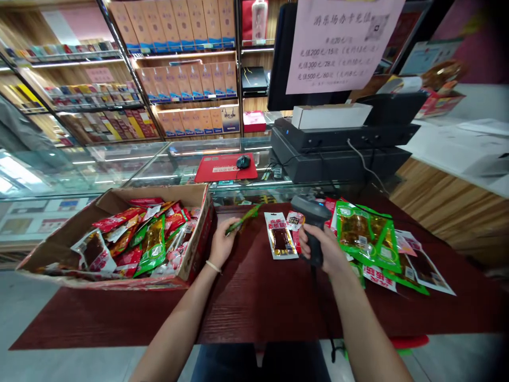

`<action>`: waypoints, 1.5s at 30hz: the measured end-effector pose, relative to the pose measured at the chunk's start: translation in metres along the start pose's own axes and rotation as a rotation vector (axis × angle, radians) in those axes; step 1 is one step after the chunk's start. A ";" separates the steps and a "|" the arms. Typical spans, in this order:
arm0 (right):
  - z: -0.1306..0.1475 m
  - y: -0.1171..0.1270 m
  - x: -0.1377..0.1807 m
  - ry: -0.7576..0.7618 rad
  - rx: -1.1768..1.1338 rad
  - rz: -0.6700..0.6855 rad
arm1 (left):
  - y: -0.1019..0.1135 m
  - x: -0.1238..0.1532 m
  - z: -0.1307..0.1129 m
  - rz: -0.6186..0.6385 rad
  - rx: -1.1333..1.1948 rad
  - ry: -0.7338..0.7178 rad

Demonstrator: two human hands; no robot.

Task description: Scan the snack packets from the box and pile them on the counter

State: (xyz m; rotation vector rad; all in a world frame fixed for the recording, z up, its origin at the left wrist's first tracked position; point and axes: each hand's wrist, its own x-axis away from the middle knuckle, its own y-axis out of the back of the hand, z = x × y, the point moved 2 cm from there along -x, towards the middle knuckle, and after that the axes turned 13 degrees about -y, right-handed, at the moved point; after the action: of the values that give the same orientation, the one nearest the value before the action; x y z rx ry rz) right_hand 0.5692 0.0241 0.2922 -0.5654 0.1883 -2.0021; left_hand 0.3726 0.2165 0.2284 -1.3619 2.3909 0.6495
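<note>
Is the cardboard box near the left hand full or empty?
Mostly full: red and green snack packets heap inside the cardboard box, open on top.

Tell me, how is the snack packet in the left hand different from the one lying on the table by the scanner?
The green packet is pinched in the left hand and lifted, tilted; the white-and-red packet lies flat on the dark red table, untouched. The green packet shows as a thin strip; the white-and-red packet shows its whole face. Both are small sealed snack packets near the barcode scanner in the right hand.
</note>
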 end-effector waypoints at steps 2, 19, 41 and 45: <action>-0.007 0.000 -0.006 -0.019 -0.010 0.004 | 0.001 0.006 0.003 0.265 -0.263 -0.121; -0.024 0.002 -0.003 -0.066 0.109 -0.080 | -0.009 0.007 0.004 0.369 -0.574 0.119; -0.019 -0.031 0.022 0.106 0.478 -0.168 | -0.016 0.009 -0.015 -0.001 -0.034 0.002; -0.018 -0.014 0.043 0.104 0.377 -0.220 | -0.022 0.014 -0.014 0.051 -0.022 -0.004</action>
State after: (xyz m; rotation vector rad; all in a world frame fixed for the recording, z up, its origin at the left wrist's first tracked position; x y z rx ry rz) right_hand 0.5327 -0.0083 0.2954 -0.2485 -0.1949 -2.2098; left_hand 0.3844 0.1889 0.2289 -1.3110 2.4291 0.6938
